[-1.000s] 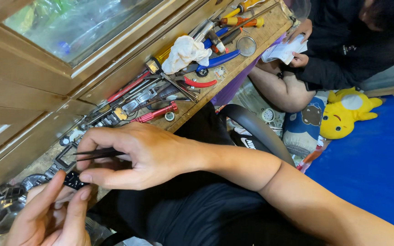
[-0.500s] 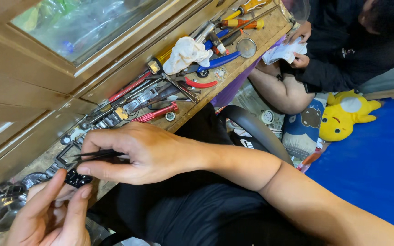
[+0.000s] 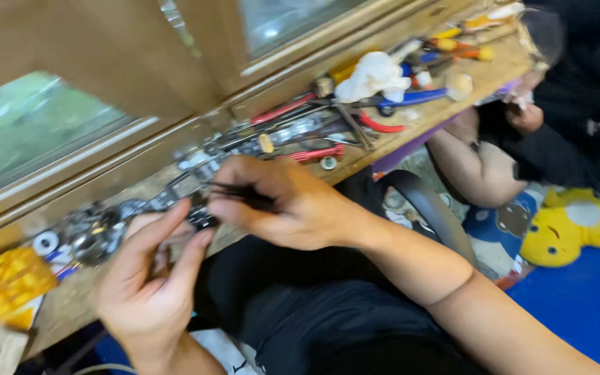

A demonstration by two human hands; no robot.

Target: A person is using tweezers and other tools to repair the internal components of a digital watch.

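1. Two hands in the shot, both mine. My left hand (image 3: 148,278) is down low with the fingers curled up, and its fingertips are pinched shut on a small black part (image 3: 203,219).
2. My right hand (image 3: 287,203) comes in from the right and is closed around a pair of thin black tweezers (image 3: 239,194), with the tips pointing left at that part. The frame's pretty motion-blurred, so I honestly can't tell if the tips are touching it or just beside it.
3. So the small black part sits right between my two hands, held just above the near edge of the wooden bench (image 3: 446,111).
4. The bench is a mess lol. Right behind my hands there's a pile of shiny metal bits (image 3: 98,232) and a little white ring (image 3: 45,243) just left of it.
5. Further along there are red-handled pliers (image 3: 314,153), a blue-handled tool (image 3: 418,97), a crumpled white rag (image 3: 375,76) on top of the heap, and some yellow and orange screwdrivers (image 3: 463,42) at the far end.
6. Bottom left is a yellow packet (image 3: 8,285), lying on the bench.
7. Above the bench is a wood-framed window (image 3: 50,132).
8. Someone else in dark clothes sits at the right, with their hand (image 3: 526,114) up by the bench end, well apart from mine.
9. A yellow plush toy (image 3: 574,229) lies on the blue floor mat (image 3: 585,305) near that person.
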